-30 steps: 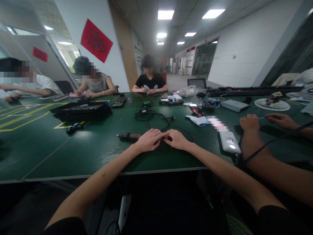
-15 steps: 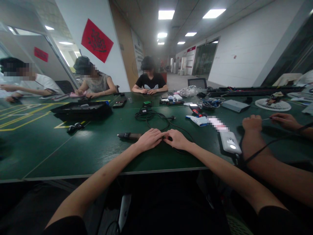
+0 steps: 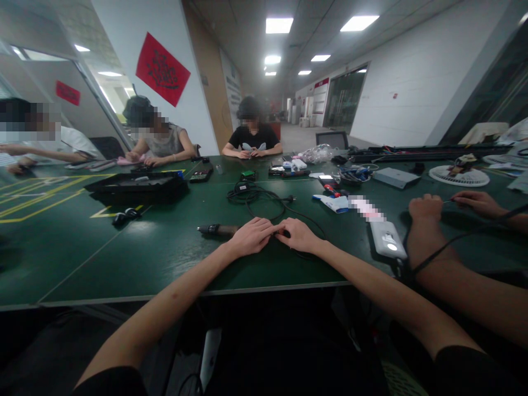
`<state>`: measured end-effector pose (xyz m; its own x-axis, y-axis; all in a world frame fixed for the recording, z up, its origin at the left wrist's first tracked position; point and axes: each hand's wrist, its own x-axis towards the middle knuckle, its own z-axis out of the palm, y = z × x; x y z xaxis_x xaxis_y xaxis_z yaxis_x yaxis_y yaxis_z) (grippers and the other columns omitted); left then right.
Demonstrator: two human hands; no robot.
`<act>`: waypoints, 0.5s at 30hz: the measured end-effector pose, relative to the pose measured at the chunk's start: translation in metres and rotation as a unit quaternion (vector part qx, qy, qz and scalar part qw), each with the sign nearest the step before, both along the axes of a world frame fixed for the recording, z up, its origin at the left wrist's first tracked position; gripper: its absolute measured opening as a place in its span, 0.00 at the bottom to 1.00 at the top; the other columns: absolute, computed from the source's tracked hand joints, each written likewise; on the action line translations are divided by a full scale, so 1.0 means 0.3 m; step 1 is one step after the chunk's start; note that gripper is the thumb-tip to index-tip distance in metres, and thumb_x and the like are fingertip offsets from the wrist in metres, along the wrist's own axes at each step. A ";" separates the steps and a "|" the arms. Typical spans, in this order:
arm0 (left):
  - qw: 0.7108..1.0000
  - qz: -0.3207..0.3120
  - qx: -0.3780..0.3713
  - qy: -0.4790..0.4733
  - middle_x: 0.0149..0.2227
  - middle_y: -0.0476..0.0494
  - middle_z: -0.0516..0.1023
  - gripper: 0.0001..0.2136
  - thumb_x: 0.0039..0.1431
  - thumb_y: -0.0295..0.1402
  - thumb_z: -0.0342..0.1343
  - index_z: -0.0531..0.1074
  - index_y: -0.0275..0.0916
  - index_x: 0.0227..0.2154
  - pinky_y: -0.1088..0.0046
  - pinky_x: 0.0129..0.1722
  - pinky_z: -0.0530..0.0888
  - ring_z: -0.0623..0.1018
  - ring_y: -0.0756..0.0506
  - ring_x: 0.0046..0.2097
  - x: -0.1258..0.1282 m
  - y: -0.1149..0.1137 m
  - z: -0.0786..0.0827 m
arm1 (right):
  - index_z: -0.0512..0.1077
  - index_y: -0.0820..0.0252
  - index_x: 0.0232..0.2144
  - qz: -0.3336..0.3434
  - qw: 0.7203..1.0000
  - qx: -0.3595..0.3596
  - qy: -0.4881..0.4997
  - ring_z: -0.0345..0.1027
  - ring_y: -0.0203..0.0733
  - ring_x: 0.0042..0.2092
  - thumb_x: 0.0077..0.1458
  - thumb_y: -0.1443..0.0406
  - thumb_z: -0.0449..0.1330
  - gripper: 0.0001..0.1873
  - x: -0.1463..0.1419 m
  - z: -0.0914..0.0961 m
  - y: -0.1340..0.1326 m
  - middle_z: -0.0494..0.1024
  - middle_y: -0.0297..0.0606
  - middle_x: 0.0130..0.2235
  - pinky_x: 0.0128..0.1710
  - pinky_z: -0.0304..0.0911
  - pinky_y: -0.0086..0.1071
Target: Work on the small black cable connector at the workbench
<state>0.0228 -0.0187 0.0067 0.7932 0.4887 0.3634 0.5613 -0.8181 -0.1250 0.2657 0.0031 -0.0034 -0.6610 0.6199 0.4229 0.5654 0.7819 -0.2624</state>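
My left hand (image 3: 251, 237) rests on the green table (image 3: 124, 247), fingers curled over a dark cylindrical tool (image 3: 214, 229) that lies pointing left. My right hand (image 3: 299, 235) meets it fingertip to fingertip, pinching at the tool's right end, where a black cable (image 3: 264, 201) comes in. What exactly the right fingers grip is hidden. Both forearms stretch out from the table's near edge.
A co-worker's hands (image 3: 427, 208) work with a thin wire at my right, beside a white phone-like device (image 3: 388, 240). A black tray (image 3: 138, 184), small tools, a white box (image 3: 396, 177) and a round white grille (image 3: 458, 176) lie farther off. Three people sit across.
My hands have stayed together on the tool. The co-worker's hands at the right have shifted slightly.
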 end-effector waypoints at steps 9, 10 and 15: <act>1.000 0.007 0.007 -0.004 0.53 0.40 0.75 0.28 0.71 0.32 0.48 0.53 0.45 0.72 0.60 0.58 0.69 0.72 0.40 0.57 0.001 0.002 -0.003 | 0.74 0.59 0.33 0.001 1.000 0.005 -0.006 0.69 0.44 0.42 0.65 0.63 0.65 0.08 0.002 -0.004 0.003 0.77 0.40 0.38 0.46 0.61 0.36; 1.000 0.007 0.007 -0.005 0.52 0.40 0.75 0.28 0.71 0.31 0.48 0.53 0.45 0.72 0.60 0.58 0.69 0.73 0.41 0.57 0.001 0.003 -0.004 | 0.75 0.59 0.34 -0.001 1.000 0.005 -0.006 0.69 0.44 0.42 0.65 0.63 0.65 0.08 0.002 -0.004 0.003 0.78 0.39 0.38 0.45 0.61 0.36; 1.000 0.020 0.005 -0.005 0.49 0.40 0.76 0.28 0.72 0.34 0.49 0.53 0.44 0.72 0.59 0.56 0.70 0.74 0.40 0.53 0.002 0.007 -0.006 | 0.75 0.59 0.32 -0.005 1.000 0.003 -0.004 0.69 0.44 0.42 0.64 0.63 0.66 0.08 -0.001 -0.003 0.002 0.78 0.39 0.38 0.45 0.61 0.36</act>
<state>0.0234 -0.0166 0.0049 0.7694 0.5161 0.3764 0.5946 -0.7940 -0.1268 0.2655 0.0036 -0.0044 -0.6587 0.6235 0.4212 0.5751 0.7782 -0.2525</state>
